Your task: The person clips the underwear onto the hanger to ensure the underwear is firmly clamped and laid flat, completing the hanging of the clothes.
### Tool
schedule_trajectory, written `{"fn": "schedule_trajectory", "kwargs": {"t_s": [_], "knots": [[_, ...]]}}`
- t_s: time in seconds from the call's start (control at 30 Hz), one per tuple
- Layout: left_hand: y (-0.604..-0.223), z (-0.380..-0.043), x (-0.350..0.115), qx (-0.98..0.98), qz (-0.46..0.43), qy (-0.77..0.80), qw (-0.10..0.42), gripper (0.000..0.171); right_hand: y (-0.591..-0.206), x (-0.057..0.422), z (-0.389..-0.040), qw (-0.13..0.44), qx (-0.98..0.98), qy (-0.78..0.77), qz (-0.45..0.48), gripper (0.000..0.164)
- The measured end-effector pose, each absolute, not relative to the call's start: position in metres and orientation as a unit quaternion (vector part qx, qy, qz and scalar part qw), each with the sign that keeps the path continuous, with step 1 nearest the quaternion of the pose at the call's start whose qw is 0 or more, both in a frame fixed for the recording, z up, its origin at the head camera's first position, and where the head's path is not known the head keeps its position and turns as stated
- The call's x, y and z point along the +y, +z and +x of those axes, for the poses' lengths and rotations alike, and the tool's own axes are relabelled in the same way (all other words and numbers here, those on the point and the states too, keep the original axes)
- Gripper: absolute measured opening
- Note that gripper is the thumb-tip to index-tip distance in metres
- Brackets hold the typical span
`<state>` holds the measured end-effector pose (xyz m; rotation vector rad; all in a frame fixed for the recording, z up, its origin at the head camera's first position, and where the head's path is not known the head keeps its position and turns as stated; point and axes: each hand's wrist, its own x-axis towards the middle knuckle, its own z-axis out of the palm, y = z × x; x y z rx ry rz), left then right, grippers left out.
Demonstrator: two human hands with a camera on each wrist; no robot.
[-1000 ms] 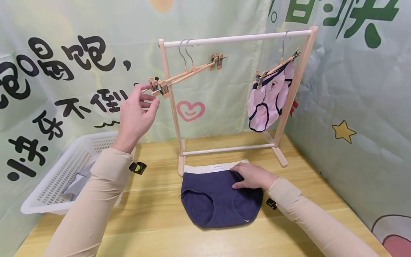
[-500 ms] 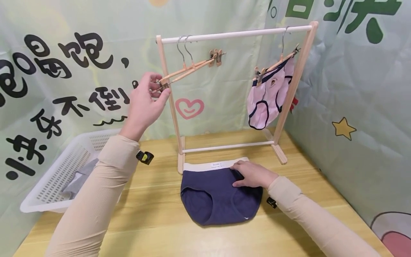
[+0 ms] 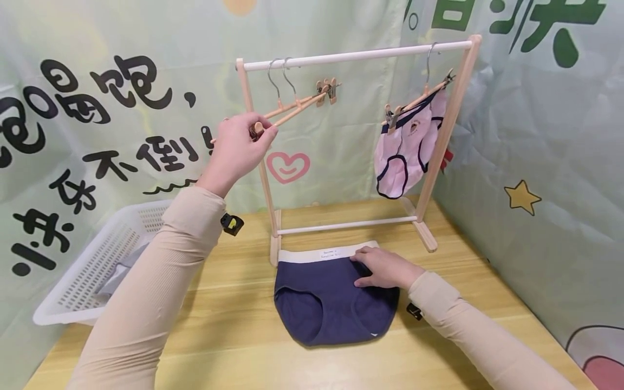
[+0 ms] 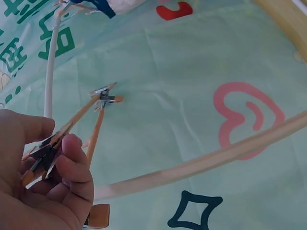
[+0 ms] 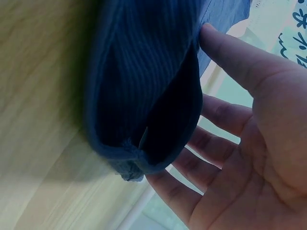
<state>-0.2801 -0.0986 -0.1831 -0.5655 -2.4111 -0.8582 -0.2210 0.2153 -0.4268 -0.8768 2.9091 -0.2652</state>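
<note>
Ribbed navy briefs [image 3: 336,303] lie before the wooden rack [image 3: 439,157] under the spread right hand [image 3: 386,269]; the left hand [image 3: 240,147] pinches its slim hanger [image 3: 292,115].

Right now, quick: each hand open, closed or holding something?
Left hand: holding a hanger clip, fingers curled round it.
Right hand: open, resting on the navy briefs.

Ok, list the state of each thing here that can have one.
Bare hangers: two, hooked on the rail, holding no garment
Left hand: pinching a clip on one of the bare hangers
Navy briefs: laid out on the table, unclipped
Right hand: resting on the navy briefs
Pink briefs: hanging, clipped to a third hanger
Rack: standing upright
White basket: holding grey cloth
</note>
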Motion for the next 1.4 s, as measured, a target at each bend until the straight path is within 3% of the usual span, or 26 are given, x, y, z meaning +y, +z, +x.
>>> {"fn": "schedule_trajectory", "kwargs": {"t_s": [0.33, 1.4], "knots": [[-0.182, -0.284, -0.087, -0.892, -0.224, -0.292, 0.261, 0.026, -0.426, 0.212, -0.217, 0.046, 0.951, -0.082, -0.294, 0.062], [-0.186, -0.273, -0.082, -0.827, -0.262, -0.357, 0.347, 0.019, -0.430, 0.215, -0.216, 0.045, 0.954, -0.094, -0.280, 0.062]]}}
